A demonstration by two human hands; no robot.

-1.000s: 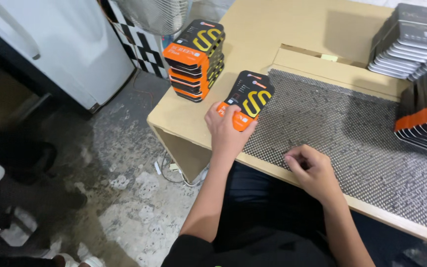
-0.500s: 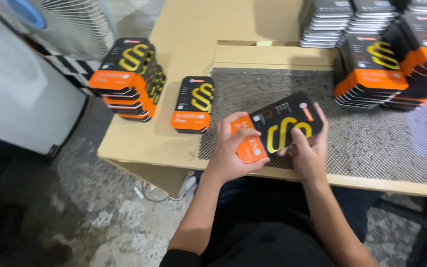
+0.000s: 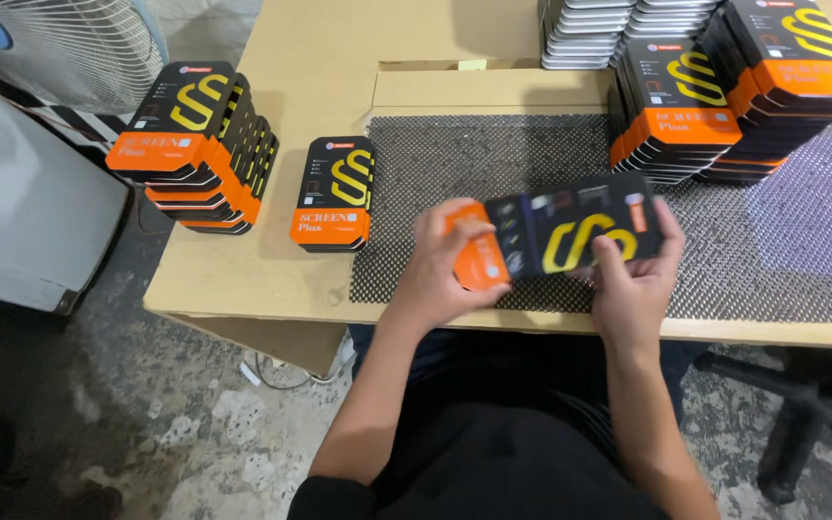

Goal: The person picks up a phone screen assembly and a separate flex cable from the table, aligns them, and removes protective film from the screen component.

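— What do we see of the person's own body?

— We see two bare forearms running up from the lower edge to the left hand (image 3: 450, 274) and the right hand (image 3: 633, 284).

— Any sleeves, rings or a watch near the hands?

— We make out none; the arms are uncovered right down to where they meet dark clothing.

— And below the hands?

— We see black clothing over the lap and torso, plain, with soft folds and no visible markings.
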